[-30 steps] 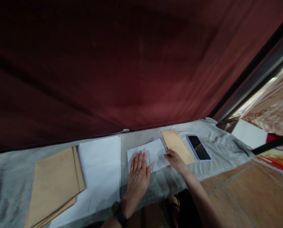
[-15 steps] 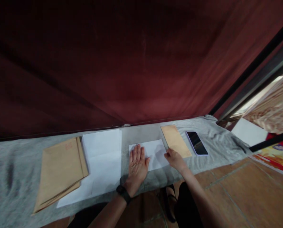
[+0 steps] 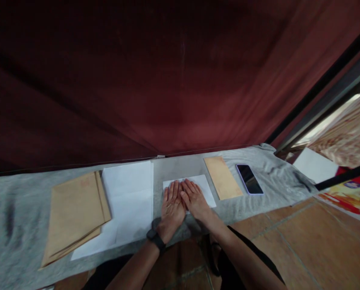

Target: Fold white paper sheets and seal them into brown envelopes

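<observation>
A folded white sheet of paper [image 3: 208, 192] lies on the grey cloth in front of me. My left hand [image 3: 172, 203] rests flat on its left part, fingers stretched out. Beside it, touching, my right hand [image 3: 195, 199] also lies flat on the paper, fingers extended and angled to the left. Between them the hands cover much of the sheet's middle and near edge. Just right of the paper is a narrow tan envelope [image 3: 222, 178].
A phone [image 3: 249, 179] in a purple case lies right of the envelope. On the left, large brown envelopes [image 3: 77, 209] overlap a stack of white paper [image 3: 130, 201]. A dark red curtain [image 3: 180, 100] hangs behind the cloth-covered surface [image 3: 273, 177].
My right hand has let go of the paper's right edge and moved left, now flat beside my left hand. The left hand has stayed in place.
</observation>
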A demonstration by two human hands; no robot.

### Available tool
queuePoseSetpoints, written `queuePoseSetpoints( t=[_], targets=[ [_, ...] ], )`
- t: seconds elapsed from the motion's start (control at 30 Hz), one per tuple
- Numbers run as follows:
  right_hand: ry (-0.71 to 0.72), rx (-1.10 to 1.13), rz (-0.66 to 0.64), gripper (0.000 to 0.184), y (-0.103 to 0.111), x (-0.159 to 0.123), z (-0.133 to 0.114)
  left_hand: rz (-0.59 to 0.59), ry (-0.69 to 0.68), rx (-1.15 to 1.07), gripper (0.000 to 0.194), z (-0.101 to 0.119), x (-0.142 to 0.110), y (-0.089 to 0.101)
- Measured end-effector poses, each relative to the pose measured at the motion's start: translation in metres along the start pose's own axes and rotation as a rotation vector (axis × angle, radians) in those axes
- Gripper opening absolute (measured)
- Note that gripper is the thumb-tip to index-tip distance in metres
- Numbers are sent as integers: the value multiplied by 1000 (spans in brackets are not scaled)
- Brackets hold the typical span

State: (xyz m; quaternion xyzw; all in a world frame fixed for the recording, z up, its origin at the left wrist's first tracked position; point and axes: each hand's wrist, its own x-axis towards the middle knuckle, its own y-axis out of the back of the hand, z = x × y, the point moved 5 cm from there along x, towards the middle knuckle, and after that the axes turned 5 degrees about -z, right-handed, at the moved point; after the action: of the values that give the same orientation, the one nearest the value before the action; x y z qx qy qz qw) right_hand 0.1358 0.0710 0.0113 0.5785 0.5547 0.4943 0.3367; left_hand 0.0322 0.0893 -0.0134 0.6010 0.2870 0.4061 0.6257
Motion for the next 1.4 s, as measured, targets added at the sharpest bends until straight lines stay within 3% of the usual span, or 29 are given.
queuePoseSetpoints(
  t=[0.1, 0.37, 0.5, 0.57, 0.67, 0.77, 0.83, 1.03, 1.23, 1.4],
  targets=[
    [-13, -37, -28, 48, -13, 0, 8, 41, 29, -16, 58, -8, 2, -1],
    [-136, -156, 17, 55, -7, -10, 52, 169, 119, -57, 62, -25, 0, 5],
    [-150, -173, 39, 57, -7, -15, 61, 220, 169, -59, 64, -31, -3, 11],
    [-158, -185, 42, 56, -8, -15, 61, 220, 174, -53, 63, -28, -3, 16],
    [-175, -194, 38, 55, -8, -15, 60, 165, 47, -48, 62, -7, 0, 21],
    [-160, -187, 33, 54, -7, -14, 59, 77, -87, -59, 60, 15, 3, 16],
    [-156, -179, 28, 54, -6, -14, 59, 37, -98, -66, 59, 21, 5, 9],
    [-197, -155, 12, 54, -1, -7, 48, 53, -20, -66, 59, 13, 7, 1],
    [-10, -50, -110, 52, -10, 2, 15, 30, 11, -52, 60, 9, 6, -3],
    [-51, -109, -57, 52, -6, -4, 30, 113, 27, -54, 62, -4, 2, 2]
  ],
)
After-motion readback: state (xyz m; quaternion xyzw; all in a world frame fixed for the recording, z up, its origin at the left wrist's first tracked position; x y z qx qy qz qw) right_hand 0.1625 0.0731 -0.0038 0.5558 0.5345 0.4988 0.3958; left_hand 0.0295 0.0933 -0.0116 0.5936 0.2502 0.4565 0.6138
